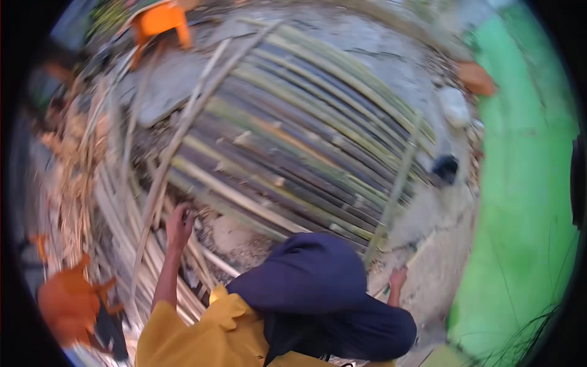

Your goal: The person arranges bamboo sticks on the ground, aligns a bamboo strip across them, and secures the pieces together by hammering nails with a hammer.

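A panel of bamboo poles (287, 144) lies in front of me, green and dark lengths set side by side. One long pole (174, 147) crosses its left end, and a greenish strip (397, 189) crosses its right end. Beside the near left corner is my left hand (179, 225), its fingers curled; blur hides whether anything is in them. My right hand (397, 279), low and right of the panel, is closed round something thin and greenish, too blurred to name. My knees in dark trousers (306, 269) cover part of the near edge.
Split bamboo strips (116, 208) and pale shavings (70, 177) are heaped at left. An orange plastic chair (73, 303) lies low left; an orange stool (160, 27) stands far left. A green wall or sheet (513, 183) runs along the right. A white bundle (454, 107) and dark object (444, 168) lie beside it.
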`<state>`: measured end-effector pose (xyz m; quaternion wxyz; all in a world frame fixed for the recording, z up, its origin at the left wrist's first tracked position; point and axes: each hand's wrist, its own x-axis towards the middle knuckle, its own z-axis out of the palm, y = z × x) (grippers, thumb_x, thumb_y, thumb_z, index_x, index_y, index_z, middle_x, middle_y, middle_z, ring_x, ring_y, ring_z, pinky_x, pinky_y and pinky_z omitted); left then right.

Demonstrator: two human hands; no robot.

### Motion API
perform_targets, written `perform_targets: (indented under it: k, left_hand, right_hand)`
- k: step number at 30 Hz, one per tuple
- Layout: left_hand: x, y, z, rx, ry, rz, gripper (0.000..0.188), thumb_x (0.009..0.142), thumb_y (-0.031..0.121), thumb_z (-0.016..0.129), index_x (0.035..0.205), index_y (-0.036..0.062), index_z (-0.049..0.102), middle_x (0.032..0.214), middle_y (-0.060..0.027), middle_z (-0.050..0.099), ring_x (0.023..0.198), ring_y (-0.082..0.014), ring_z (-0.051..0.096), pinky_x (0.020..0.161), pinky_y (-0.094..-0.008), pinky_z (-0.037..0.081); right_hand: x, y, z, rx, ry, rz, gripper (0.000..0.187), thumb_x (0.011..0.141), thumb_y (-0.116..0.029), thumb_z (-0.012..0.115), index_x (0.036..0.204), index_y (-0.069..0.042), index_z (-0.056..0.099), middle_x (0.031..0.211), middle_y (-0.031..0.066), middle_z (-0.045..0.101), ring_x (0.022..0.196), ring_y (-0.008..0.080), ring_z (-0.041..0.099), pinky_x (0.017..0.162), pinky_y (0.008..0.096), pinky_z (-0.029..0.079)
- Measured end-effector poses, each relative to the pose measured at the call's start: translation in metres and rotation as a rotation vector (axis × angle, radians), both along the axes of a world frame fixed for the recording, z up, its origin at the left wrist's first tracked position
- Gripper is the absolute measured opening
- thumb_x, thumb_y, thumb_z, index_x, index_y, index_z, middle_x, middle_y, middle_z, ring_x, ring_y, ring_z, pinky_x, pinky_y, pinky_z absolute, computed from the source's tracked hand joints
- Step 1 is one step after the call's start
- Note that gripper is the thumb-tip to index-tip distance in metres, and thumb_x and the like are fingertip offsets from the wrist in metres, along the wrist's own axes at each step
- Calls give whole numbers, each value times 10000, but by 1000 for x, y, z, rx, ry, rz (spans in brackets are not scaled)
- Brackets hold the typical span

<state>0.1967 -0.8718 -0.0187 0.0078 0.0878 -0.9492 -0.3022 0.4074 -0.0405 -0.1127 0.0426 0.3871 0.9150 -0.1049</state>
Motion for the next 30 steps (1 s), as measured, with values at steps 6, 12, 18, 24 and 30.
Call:
perform_targets:
  k: [6, 12, 18, 24, 30]
  left_hand:
    - [-21, 135, 4, 128, 158, -430, 238, 884, -5, 721, 1112, 49, 677, 871, -123, 639, 772, -293, 626, 725, -410, 508]
    - [-114, 270, 28, 89, 175, -824, 467, 882, 112, 762, 1324, 95, 612, 1309, -166, 585, 1232, -390, 546, 1033, -489, 441]
    - [-176, 386, 1, -107, 171, -1157, 619, 925, 245, 754, 1484, 125, 517, 1560, -173, 443, 1457, -377, 413, 1190, -522, 343]
    - [-224, 486, 9, -136, 181, -1414, 550, 947, 240, 720, 1454, 128, 538, 1491, -154, 497, 1452, -351, 413, 1199, -507, 324]
    - [-248, 516, 108, -37, -23, -1293, 435, 957, 180, 703, 1372, 109, 592, 1297, -115, 614, 1306, -310, 530, 1107, -484, 394]
  right_hand:
    - [-22, -9, 15, -136, 72, -241, 482, 857, -160, 632, 1295, 4, 517, 1151, 345, 695, 1081, 539, 669, 951, 578, 527]
    - [-42, -25, 23, -145, 133, -561, 304, 921, -217, 615, 1141, -8, 637, 1065, 312, 728, 1025, 504, 701, 906, 572, 538]
    - [-76, -55, 58, -184, 381, -495, 328, 957, -319, 664, 968, 8, 653, 812, 200, 697, 770, 387, 694, 723, 485, 526]
    - [-120, -28, 101, -290, 414, -354, 288, 990, -291, 666, 975, -6, 625, 712, 139, 592, 638, 288, 585, 643, 434, 480]
    - [-103, -35, 188, -332, 238, -356, 313, 993, -310, 668, 927, -12, 599, 695, 154, 588, 614, 310, 575, 619, 458, 461]
